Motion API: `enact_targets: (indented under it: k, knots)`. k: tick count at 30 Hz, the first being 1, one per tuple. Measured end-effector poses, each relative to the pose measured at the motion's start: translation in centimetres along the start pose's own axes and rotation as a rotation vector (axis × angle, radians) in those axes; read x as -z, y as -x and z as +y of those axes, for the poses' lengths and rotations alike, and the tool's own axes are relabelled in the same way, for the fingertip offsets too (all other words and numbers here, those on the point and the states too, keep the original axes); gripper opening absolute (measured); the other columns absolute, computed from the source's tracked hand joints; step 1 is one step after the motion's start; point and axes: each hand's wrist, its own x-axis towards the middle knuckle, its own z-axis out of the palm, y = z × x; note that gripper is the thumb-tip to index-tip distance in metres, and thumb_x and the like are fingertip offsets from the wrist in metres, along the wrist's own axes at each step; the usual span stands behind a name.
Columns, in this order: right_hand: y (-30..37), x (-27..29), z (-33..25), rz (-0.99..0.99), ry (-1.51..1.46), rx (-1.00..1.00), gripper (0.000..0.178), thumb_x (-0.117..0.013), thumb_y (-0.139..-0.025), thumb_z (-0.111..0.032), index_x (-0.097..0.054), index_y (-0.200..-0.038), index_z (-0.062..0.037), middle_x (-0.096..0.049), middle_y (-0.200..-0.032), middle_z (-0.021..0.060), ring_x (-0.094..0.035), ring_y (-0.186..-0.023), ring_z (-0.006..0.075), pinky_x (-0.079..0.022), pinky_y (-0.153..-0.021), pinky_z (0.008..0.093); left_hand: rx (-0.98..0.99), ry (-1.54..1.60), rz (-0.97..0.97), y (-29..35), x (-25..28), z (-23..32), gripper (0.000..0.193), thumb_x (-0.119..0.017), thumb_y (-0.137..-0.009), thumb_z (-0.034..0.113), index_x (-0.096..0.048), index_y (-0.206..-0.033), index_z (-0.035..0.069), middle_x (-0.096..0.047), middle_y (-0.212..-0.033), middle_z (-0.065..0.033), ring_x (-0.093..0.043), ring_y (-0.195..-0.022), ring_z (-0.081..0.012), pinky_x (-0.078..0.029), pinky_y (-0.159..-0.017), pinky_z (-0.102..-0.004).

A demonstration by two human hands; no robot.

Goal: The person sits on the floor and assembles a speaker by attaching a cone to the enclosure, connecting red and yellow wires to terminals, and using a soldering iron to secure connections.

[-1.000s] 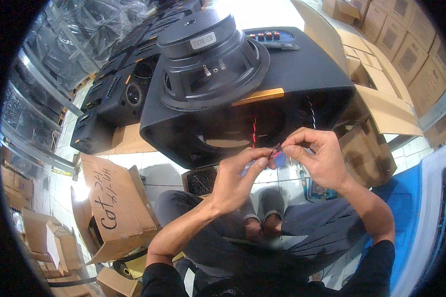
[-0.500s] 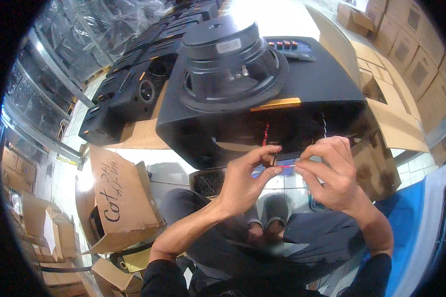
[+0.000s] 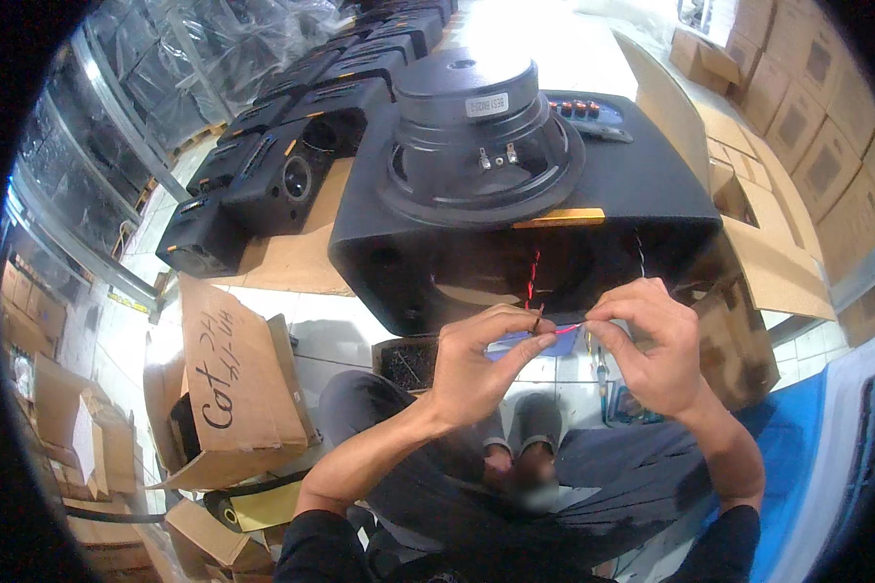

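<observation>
Between my two hands stretches a short length of red wire (image 3: 566,328). My left hand (image 3: 472,360) pinches one side of it between thumb and fingertips, with a dark wire end showing there. On the other side, my right hand (image 3: 659,340) has thumb and forefinger closed on the tip. A twisted red-and-black wire (image 3: 532,277) hangs from the round opening of a black speaker cabinet (image 3: 671,185) down to my left fingers. Further right, a black-and-white twisted wire (image 3: 641,255) comes out of the cabinet. A loose speaker driver (image 3: 467,131) rests magnet-up on the cabinet top.
Behind the driver lies a small board with red parts (image 3: 593,117). Several black speaker cabinets (image 3: 272,175) line the far left. An open carton (image 3: 233,379) stands by my left knee, a box of dark screws or bits (image 3: 405,361) between. Cartons (image 3: 797,107) are stacked far right.
The view has shifted slightly, so the cabinet and driver sit further right and lower. Both hands still pinch the red wire, and my right fingers have shifted a little at its tip.
</observation>
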Motion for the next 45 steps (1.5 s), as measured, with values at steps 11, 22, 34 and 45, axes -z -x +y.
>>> enact_targets:
  k: [11, 22, 34, 45]
  knots:
    - [-7.0, 0.8, -1.3, 0.080, 0.075, 0.231, 0.018, -0.077, -0.081, -0.004, -0.072, -0.097, -0.0009, -0.072, -0.094, 0.0122, -0.067, -0.086, 0.0292, -0.052, -0.078, 0.0376, 0.004, -0.048, 0.124, 0.2, 0.4, -1.0, 0.014, -0.072, -0.090, -0.002, -0.071, -0.103, -0.007, -0.074, -0.100, -0.0122, -0.068, -0.094, -0.0165, -0.053, -0.084, -0.0293]
    - [-13.5, -3.3, -0.6, 0.103, 0.609, 0.627, 0.022, -0.066, -0.079, -0.009, -0.071, -0.098, -0.0010, -0.064, -0.099, 0.0082, -0.060, -0.094, 0.0248, -0.048, -0.084, 0.0367, -0.373, -0.130, 0.403, -1.4, 3.1, -1.1, 0.017, -0.068, -0.086, -0.015, -0.063, -0.100, -0.008, -0.068, -0.099, -0.0160, -0.067, -0.101, -0.0266, -0.052, -0.092, -0.0364]
    - [-14.1, -3.4, -0.5, 0.054, 0.511, 0.624, 0.015, -0.072, -0.074, -0.004, -0.065, -0.087, -0.0014, -0.062, -0.091, 0.0097, -0.060, -0.090, 0.0274, -0.051, -0.082, 0.0382, -0.428, -0.426, 0.522, -4.3, 4.3, -0.7, 0.014, -0.074, -0.085, -0.003, -0.072, -0.098, 0.000, -0.074, -0.097, -0.0101, -0.065, -0.113, -0.0244, -0.032, -0.117, -0.0515]
    - [-14.4, -1.2, 1.1, 0.057, 0.402, 0.562, 0.016, -0.076, -0.078, -0.006, -0.069, -0.092, -0.0036, -0.065, -0.094, 0.0068, -0.062, -0.091, 0.0263, -0.051, -0.082, 0.0370, -0.459, -0.443, 0.574, -4.5, 4.0, -0.8, 0.016, -0.079, -0.081, 0.002, -0.073, -0.095, -0.001, -0.073, -0.102, -0.0151, -0.069, -0.104, -0.0273, -0.038, -0.111, -0.0469]
